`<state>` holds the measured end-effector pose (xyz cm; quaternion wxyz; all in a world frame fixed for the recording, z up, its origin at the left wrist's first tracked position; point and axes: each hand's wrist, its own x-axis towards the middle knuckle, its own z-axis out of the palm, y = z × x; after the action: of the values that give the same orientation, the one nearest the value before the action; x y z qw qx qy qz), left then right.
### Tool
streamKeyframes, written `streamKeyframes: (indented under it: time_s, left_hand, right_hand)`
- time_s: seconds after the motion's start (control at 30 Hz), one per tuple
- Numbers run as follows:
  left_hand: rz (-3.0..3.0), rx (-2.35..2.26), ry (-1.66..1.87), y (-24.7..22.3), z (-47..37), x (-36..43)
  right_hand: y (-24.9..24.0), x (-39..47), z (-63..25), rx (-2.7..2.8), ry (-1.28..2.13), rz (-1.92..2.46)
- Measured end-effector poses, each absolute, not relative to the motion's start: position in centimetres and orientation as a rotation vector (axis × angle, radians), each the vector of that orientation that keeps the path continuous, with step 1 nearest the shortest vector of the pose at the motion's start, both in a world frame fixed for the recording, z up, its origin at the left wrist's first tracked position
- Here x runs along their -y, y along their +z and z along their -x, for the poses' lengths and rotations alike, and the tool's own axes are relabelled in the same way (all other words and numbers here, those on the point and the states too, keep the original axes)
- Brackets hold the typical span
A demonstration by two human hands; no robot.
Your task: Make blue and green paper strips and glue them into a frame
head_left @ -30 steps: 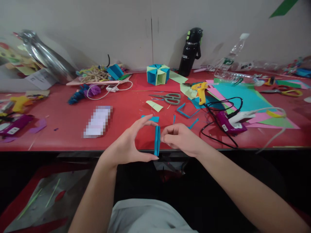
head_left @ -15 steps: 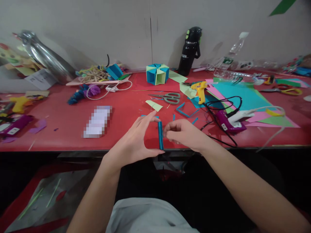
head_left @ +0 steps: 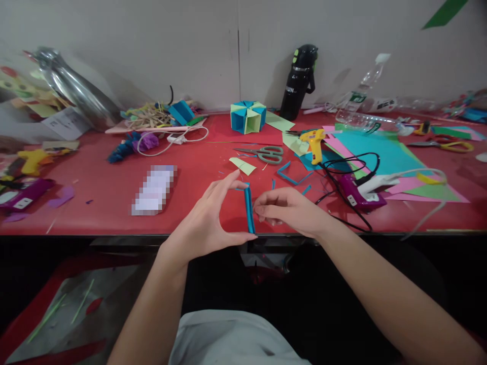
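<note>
My left hand (head_left: 213, 213) holds a narrow folded blue paper strip (head_left: 249, 209) by its two ends, thumb at the near end and fingers at the far one. Just right of the strip is my right hand (head_left: 283, 210), its fingers curled together close to the paper. Whether they pinch anything is hidden. Beyond the hands lie a pale green paper scrap (head_left: 242, 166), grey-green scissors (head_left: 268, 154) and a bent blue paper strip (head_left: 292, 173). A blue and pale green folded paper box (head_left: 248, 117) stands near the wall.
A yellow glue gun (head_left: 314, 144), its black cord and a purple power strip (head_left: 359, 192) lie to the right, beside stacked coloured paper (head_left: 380, 147). A black bottle (head_left: 299, 81) leans at the wall. To the left are a blurred-out phone-like object (head_left: 154, 190) and a tray of sticks (head_left: 152, 119).
The blue strip has shifted slightly left and tilted a little in my left hand. My right hand has moved slightly left, its fingers still curled beside the strip.
</note>
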<state>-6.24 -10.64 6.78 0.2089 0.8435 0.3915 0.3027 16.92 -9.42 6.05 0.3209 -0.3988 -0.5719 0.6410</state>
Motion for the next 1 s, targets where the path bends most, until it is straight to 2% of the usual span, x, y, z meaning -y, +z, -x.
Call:
streamKeyframes:
  time_s: [0.5,1.0]
  left_hand:
    - [-2.37,-1.082,0.857,6.6,6.2,10.5]
    - [-2.296,-1.075,0.89,6.2,5.7,10.3]
  right_hand:
    - [4.5,9.4,-15.5,1.312,1.644,1.116]
    - [4.0,9.5,-15.4,1.226,1.751,1.063]
